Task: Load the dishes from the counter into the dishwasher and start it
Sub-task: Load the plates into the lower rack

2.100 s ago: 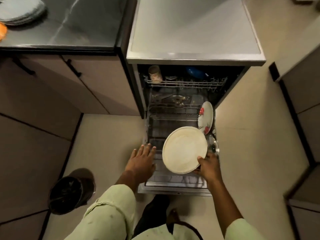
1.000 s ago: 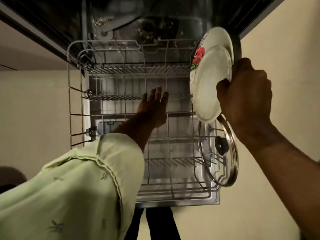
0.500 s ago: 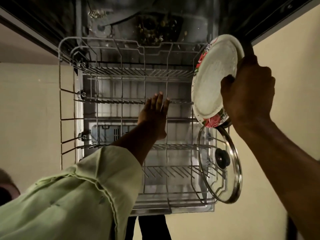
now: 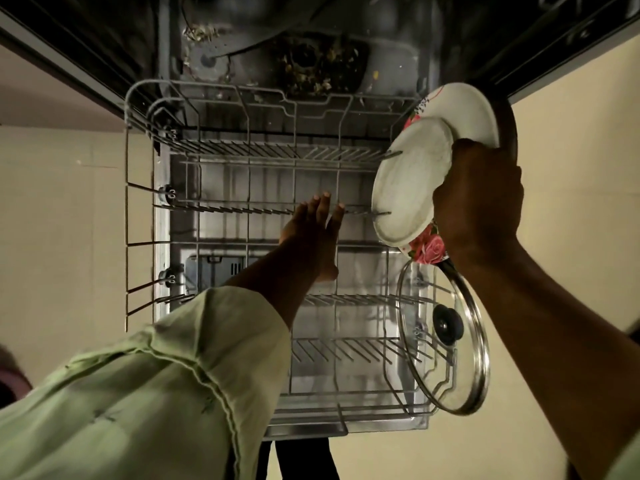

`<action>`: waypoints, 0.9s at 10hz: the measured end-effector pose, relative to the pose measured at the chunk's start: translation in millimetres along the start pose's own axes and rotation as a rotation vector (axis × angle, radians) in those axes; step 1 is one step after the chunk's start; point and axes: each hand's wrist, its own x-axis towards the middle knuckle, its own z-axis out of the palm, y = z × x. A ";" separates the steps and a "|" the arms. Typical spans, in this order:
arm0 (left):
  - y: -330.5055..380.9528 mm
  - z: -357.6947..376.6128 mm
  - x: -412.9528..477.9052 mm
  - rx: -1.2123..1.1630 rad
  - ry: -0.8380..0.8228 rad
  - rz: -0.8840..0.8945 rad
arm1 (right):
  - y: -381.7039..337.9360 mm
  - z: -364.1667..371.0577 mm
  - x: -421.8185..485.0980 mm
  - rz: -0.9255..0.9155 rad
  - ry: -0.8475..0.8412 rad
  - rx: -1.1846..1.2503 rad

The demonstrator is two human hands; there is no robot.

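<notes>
Right hand (image 4: 478, 199) clamps the rim of the plain plate (image 4: 410, 188), tilted at the right side of the lower rack (image 4: 242, 154), overlapping the floral plate (image 4: 464, 109). Left hand (image 4: 311, 233), fingers straight, rests on the middle tines. Glass lid (image 4: 446, 344) stands front right.

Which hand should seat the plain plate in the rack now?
Right, probably. The right hand grips the plate by its edge, beside the floral plate at the right side of the rack. The left hand is mid-rack with straight fingers, holding nothing.
</notes>
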 end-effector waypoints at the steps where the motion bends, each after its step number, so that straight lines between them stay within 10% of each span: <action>1: 1.5 -0.4 2.1 -0.022 -0.010 -0.016 | 0.6 3.6 -4.9 -0.010 -0.057 -0.057; 9: -0.7 0.7 -0.6 -0.126 -0.010 -0.002 | -2.5 -8.3 -11.0 0.098 0.231 0.020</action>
